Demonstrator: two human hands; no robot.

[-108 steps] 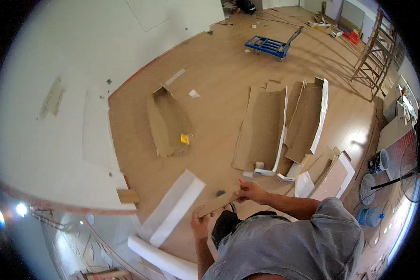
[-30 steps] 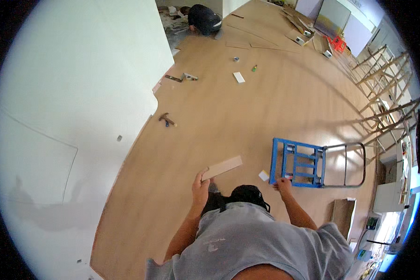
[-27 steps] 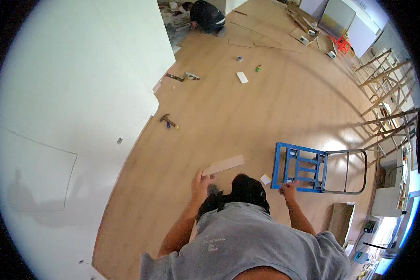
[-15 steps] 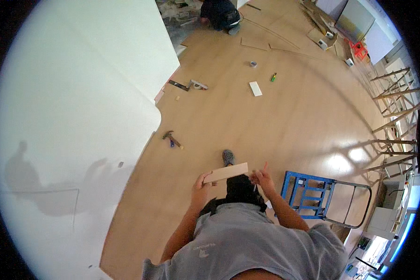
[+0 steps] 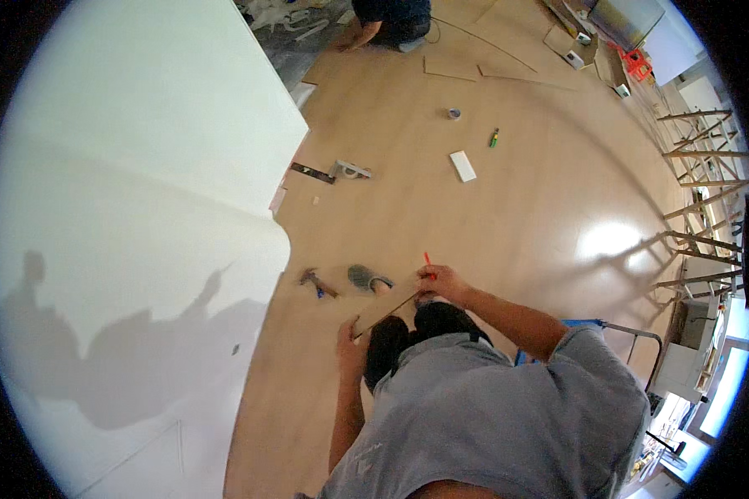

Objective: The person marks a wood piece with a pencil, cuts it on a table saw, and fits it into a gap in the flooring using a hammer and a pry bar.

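Note:
A short piece of light wood-look floorboard (image 5: 384, 315) is held in front of my knees, tilted so that one long edge shows as a dark line. My left hand (image 5: 352, 343) is closed around its left end. At the other end is my right hand (image 5: 443, 284), pinching a thin red pencil-like stick (image 5: 427, 259) that points away from me. Whether the right fingers also grip the board cannot be made out. Beyond my left hand, a claw hammer (image 5: 319, 283) lies on the floor beside my shoe (image 5: 366, 277).
A white wall (image 5: 158, 166) rises on the left. Farther out on the wood-look floor lie a square (image 5: 349, 170), tape roll (image 5: 453, 114), white block (image 5: 463, 165) and green-handled tool (image 5: 494, 138). A co-worker (image 5: 391, 21) crouches ahead. Wooden trestles (image 5: 703, 200) and a blue cart (image 5: 582, 322) stand right.
My right hand has moved left and forward to the board's far end with the red stick. The board has tilted from face-up to nearly edge-on. My view has turned slightly.

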